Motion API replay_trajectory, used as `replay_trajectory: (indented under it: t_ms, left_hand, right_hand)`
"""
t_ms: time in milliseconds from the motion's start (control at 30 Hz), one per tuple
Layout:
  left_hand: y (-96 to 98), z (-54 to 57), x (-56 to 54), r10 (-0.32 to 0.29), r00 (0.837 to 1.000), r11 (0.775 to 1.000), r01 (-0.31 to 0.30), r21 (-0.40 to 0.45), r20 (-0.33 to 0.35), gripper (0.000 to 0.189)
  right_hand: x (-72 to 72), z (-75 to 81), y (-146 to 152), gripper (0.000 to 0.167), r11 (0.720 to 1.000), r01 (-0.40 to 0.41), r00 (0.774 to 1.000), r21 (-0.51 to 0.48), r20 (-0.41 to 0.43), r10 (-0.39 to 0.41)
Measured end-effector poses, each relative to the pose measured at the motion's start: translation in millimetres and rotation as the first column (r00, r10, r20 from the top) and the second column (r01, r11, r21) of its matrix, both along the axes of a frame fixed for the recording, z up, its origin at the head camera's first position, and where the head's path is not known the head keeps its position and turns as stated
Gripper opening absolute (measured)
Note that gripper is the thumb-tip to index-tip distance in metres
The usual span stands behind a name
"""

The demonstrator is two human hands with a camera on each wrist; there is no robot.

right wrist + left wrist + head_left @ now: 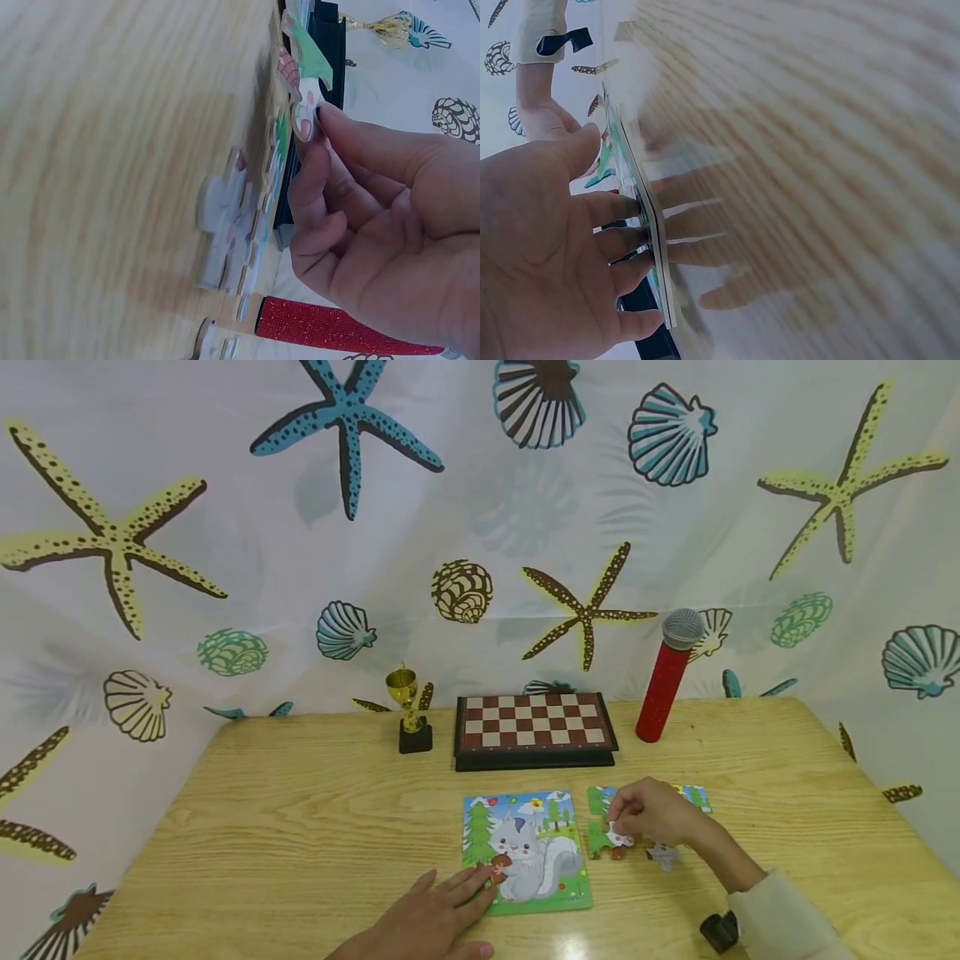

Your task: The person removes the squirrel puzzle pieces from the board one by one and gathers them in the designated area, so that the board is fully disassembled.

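A squirrel picture board (555,893) lies flat on the table, and my left hand (427,917) rests its outstretched fingers on the lower left of it. In the left wrist view, the fingertips (651,319) touch the board's edge and face. To the right, my right hand (660,814) pinches a jigsaw piece (309,64), green and white with a brown patch, between thumb and forefinger. The piece is tilted up over a row of jigsaw pieces (693,796) laid beside the board. A loose grey piece (663,855) lies just below that hand, which hides part of the row.
Behind the board stands a checkered chessboard case (534,727). A small gold trophy cup (405,693) is to its left and a red microphone (663,689) to its right. The wooden table (315,810) ends at a seashell-patterned curtain (285,568).
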State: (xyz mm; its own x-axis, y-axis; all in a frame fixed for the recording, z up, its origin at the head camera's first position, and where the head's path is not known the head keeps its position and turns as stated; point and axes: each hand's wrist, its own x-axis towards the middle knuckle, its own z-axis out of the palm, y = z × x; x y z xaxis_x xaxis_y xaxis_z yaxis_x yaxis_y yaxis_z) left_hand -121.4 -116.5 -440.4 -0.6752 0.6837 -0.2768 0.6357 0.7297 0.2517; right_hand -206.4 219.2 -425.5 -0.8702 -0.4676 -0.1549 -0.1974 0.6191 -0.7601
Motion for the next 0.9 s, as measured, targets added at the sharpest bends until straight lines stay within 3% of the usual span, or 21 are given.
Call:
replay_trajectory:
  t_ms: [200,567,800,900]
  left_hand:
    - [-0.4,0.8,-0.8,0.003,1.0,1.0,-0.003,-0.006,0.009,0.067]
    - [1.8,1.6,0.9,-0.012,1.0,0.999,0.012,-0.038,-0.007,0.069]
    - [3.5,5.1,2.7,0.021,0.997,1.0,-0.021,-0.002,0.071,0.072]
    - [5.4,6.9,3.4,0.008,0.999,1.0,-0.008,0.011,0.042,0.072]
  right_hand:
    - [1.5,-2.1,0.5,0.005,0.999,0.033,0.999,0.018,0.019,-0.033]
    - [-1.1,-6.2,-3.1,0.007,0.989,0.095,0.995,0.115,-0.037,-0.091]
    - [-0.3,-5.6,-4.5,0.006,0.989,0.107,0.993,0.101,-0.051,-0.103]
    - [0.9,-3.9,-7.9,0.005,0.994,0.082,0.995,0.074,-0.069,-0.077]
